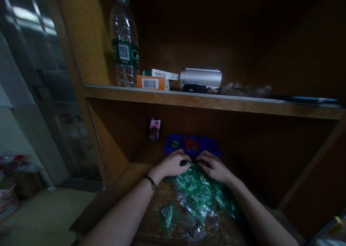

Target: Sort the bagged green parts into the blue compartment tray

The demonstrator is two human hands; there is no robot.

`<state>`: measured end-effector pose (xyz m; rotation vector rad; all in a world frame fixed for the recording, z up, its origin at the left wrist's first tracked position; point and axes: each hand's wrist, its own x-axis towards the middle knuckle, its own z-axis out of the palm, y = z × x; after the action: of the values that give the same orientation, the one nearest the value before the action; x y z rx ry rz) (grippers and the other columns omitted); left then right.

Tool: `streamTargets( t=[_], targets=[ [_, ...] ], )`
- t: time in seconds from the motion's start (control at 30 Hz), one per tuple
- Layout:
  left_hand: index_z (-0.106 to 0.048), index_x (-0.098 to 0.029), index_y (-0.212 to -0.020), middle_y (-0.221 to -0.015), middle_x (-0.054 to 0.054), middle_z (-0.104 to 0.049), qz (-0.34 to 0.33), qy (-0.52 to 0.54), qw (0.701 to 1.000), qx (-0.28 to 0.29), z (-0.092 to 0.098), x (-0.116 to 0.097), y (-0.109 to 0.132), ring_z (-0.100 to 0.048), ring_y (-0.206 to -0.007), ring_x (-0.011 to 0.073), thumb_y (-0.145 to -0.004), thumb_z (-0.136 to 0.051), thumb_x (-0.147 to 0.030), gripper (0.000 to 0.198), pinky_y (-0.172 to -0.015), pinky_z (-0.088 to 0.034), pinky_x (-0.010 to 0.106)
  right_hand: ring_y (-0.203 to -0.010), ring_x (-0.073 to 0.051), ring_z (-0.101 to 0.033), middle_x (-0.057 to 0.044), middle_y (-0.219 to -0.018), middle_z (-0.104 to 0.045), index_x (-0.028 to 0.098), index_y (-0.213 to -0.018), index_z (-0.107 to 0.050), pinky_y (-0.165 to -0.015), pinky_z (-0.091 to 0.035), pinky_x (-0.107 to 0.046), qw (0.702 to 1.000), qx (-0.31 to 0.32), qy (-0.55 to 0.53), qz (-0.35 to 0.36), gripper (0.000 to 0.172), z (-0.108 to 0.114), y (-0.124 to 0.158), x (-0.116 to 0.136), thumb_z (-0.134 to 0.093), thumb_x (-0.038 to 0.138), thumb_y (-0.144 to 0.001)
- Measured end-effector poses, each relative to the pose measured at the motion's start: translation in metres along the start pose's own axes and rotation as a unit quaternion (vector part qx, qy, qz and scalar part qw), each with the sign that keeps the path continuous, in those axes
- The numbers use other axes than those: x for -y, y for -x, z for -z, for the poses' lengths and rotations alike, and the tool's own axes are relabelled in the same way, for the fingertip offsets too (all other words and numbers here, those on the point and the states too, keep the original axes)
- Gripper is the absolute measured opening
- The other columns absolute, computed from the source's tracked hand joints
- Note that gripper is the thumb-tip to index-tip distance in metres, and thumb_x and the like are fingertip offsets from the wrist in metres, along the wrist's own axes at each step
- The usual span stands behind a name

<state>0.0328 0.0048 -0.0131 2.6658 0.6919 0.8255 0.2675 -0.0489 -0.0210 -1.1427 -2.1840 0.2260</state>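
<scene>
My left hand has its fingers curled at the far edge of a heap of small green and clear plastic packets. A small dark thing shows between its thumb and fingers, too dim to name. Facing it, my right hand is also closed, with something dark under its fingers. Right behind both hands stands a blue tray with three compartments. Small greyish pieces lie in its left compartment and a red packet in the middle one. One green packet lies apart, nearer to me.
The work surface is the wooden bottom of a cabinet. Above runs a shelf with a plastic bottle, an orange box, a silver cylinder and clear plastic wrapping. Side walls stand left and right.
</scene>
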Motion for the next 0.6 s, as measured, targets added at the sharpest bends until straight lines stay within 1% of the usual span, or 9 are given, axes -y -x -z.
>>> streamTargets(
  t=[0.13, 0.2, 0.27, 0.33, 0.4, 0.47, 0.53, 0.6],
  targets=[
    [-0.071, -0.021, -0.086, -0.089, 0.003, -0.070, 0.035, 0.039, 0.990, -0.128, -0.001, 0.011, -0.005, -0.064, -0.089, 0.0188, -0.089, -0.059, -0.029, 0.015, -0.083, -0.048, 0.030, -0.098, -0.021, -0.061, -0.008, -0.108, -0.063, 0.023, -0.112, -0.067, -0.088, -0.050, -0.036, 1.000, -0.013, 0.018, -0.001, 0.025, 0.001, 0.000, -0.006, -0.049, 0.020, -0.094],
    [-0.070, -0.021, -0.093, -0.087, 0.002, -0.070, 0.090, 0.078, 0.974, -0.190, -0.001, 0.022, -0.007, -0.065, -0.082, 0.0177, -0.090, -0.058, -0.032, 0.017, -0.073, -0.048, 0.028, -0.100, -0.021, -0.062, -0.008, -0.109, -0.063, 0.024, -0.116, -0.065, -0.088, -0.050, -0.036, 1.000, -0.016, 0.018, -0.002, 0.028, 0.002, 0.001, -0.008, -0.048, 0.020, -0.094],
    [-0.065, -0.021, -0.107, -0.081, 0.001, -0.070, 0.159, 0.100, 0.948, -0.258, 0.000, 0.035, -0.008, -0.065, -0.072, 0.0167, -0.090, -0.057, -0.035, 0.023, -0.063, -0.047, 0.025, -0.102, -0.021, -0.061, -0.008, -0.111, -0.063, 0.024, -0.119, -0.064, -0.090, -0.050, -0.036, 1.000, -0.019, 0.018, -0.002, 0.030, 0.003, 0.001, -0.009, -0.048, 0.020, -0.094],
    [-0.059, -0.022, -0.114, -0.077, 0.000, -0.069, 0.204, 0.083, 0.923, -0.314, 0.001, 0.048, -0.008, -0.066, -0.069, 0.0170, -0.090, -0.058, -0.036, 0.028, -0.061, -0.046, 0.025, -0.104, -0.021, -0.061, -0.008, -0.113, -0.063, 0.023, -0.121, -0.063, -0.092, -0.049, -0.036, 1.000, -0.023, 0.021, -0.002, 0.031, 0.003, 0.001, -0.009, -0.048, 0.018, -0.093],
    [-0.054, -0.023, -0.118, -0.083, 0.001, -0.071, 0.221, 0.049, 0.918, -0.327, 0.003, 0.058, -0.007, -0.069, -0.077, 0.0192, -0.091, -0.056, -0.033, 0.029, -0.068, -0.049, 0.027, -0.105, -0.021, -0.061, -0.008, -0.114, -0.062, 0.023, -0.121, -0.063, -0.093, -0.049, -0.037, 0.999, -0.025, 0.024, -0.002, 0.032, 0.003, 0.002, -0.010, -0.048, 0.017, -0.093],
    [-0.050, -0.023, -0.124, -0.098, 0.005, -0.073, 0.214, 0.002, 0.927, -0.307, 0.006, 0.063, -0.006, -0.069, -0.093, 0.0232, -0.090, -0.055, -0.025, 0.034, -0.080, -0.051, 0.034, -0.104, -0.021, -0.061, -0.008, -0.113, -0.062, 0.023, -0.121, -0.063, -0.092, -0.049, -0.036, 0.999, -0.022, 0.027, -0.004, 0.033, 0.002, 0.002, -0.010, -0.048, 0.017, -0.093],
    [-0.049, -0.021, -0.126, -0.114, 0.009, -0.070, 0.188, -0.059, 0.938, -0.286, 0.009, 0.061, -0.005, -0.062, -0.109, 0.0274, -0.086, -0.056, -0.019, 0.040, -0.093, -0.048, 0.041, -0.102, -0.021, -0.061, -0.008, -0.112, -0.063, 0.023, -0.122, -0.063, -0.090, -0.049, -0.036, 0.999, -0.013, 0.029, -0.006, 0.033, 0.001, 0.002, -0.011, -0.047, 0.017, -0.093],
    [-0.053, -0.019, -0.123, -0.120, 0.011, -0.066, 0.156, -0.114, 0.941, -0.279, 0.013, 0.053, -0.003, -0.056, -0.115, 0.0299, -0.081, -0.059, -0.015, 0.042, -0.100, -0.044, 0.045, -0.102, -0.022, -0.062, -0.008, -0.112, -0.064, 0.023, -0.122, -0.063, -0.090, -0.050, -0.037, 0.999, -0.006, 0.031, -0.008, 0.033, 0.000, 0.002, -0.012, -0.048, 0.017, -0.093]
  ],
)
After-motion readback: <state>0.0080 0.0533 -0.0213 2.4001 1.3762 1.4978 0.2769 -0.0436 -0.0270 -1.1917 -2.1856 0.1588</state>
